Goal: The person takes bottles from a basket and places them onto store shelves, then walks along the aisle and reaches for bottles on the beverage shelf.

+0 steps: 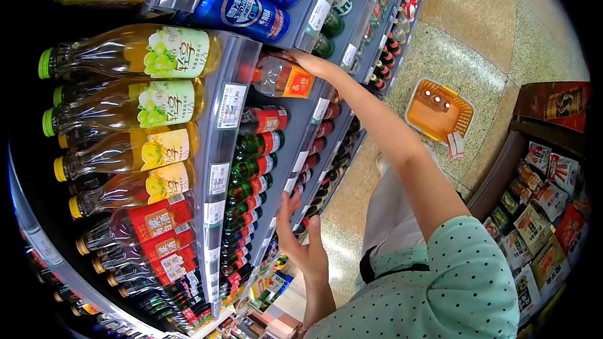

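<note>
My right hand (309, 63) reaches into a shelf against the side of a clear bottle (284, 79) with an orange label and red cap. Its fingers curve around the bottle's far side and are partly hidden. My left hand (304, 248) is raised in front of the lower shelves, thumb and fingers apart, holding nothing. Green glass bottles (248, 166) with red labels stand in a row near it. Beside the clear bottle is a dark bottle (264, 119) with a red label.
The view is turned sideways. Amber bottles (166, 102) and blue cans (244, 10) fill the nearby shelves, with price tags (231, 105) along the edges. An orange shopping basket (440, 110) sits on the tiled floor (458, 44). Packaged snacks (534, 223) fill a display at the right.
</note>
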Available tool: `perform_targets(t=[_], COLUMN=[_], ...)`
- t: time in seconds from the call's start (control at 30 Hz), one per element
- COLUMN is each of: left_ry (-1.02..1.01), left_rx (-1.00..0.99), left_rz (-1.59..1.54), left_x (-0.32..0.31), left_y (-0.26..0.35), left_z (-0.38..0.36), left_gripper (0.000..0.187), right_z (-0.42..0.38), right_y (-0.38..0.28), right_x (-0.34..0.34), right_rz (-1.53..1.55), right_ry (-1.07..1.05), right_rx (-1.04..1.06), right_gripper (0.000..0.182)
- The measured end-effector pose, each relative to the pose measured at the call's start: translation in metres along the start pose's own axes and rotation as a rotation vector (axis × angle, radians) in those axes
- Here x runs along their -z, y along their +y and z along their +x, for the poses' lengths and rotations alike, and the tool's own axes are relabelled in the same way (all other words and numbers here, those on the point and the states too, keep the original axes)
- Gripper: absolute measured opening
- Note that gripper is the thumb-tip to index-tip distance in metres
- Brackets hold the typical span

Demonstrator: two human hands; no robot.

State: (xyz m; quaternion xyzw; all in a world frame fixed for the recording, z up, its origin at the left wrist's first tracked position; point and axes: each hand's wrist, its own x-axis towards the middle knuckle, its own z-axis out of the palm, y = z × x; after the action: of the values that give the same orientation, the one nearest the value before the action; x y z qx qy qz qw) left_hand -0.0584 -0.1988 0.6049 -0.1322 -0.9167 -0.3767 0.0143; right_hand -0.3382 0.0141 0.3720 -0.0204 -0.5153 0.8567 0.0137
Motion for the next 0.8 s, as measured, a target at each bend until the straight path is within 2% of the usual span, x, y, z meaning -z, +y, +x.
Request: perform_targets(t=[0.2, 0.4, 0.5, 0.57, 0.67, 0.8], left_ry=[-0.01, -0.019, -0.026, -0.025, -0.026, -0.035], left_rx=[0.025, 0.027, 0.026, 0.037, 0.033, 0.05], left_rz=[-0.006, -0.007, -0.002, -0.002, 0.016, 0.024], left_x=[-0.004, -0.004, -0.003, -0.003, -0.002, 0.0], left_y=[0.002, -0.001, -0.001, 0.0, -0.003, -0.005], left_z=[0.001, 0.001, 0.001, 0.001, -0.001, -0.002], left_gripper=[0.055, 0.054, 0.054, 0.054, 0.054, 0.056], right_z=[-0.022, -0.004, 0.01, 0.047, 0.019, 0.021], right_y=[-0.029, -0.004, -0.003, 0.024, -0.019, -0.02], right_x=[-0.008, -0.001, -0.003, 0.004, 0.002, 0.001], right_rz=[-0.184, -0.074, 0.031, 0.004, -0.097, -0.195], right_ry=[0.039, -0.011, -0.057, -0.118, -0.106, -0.087], right_rx=[-0.091, -0.022, -0.094, -0.075, -0.142, -0.093], right_gripper=[0.049, 0.052, 0.05, 0.054, 0.058, 0.058])
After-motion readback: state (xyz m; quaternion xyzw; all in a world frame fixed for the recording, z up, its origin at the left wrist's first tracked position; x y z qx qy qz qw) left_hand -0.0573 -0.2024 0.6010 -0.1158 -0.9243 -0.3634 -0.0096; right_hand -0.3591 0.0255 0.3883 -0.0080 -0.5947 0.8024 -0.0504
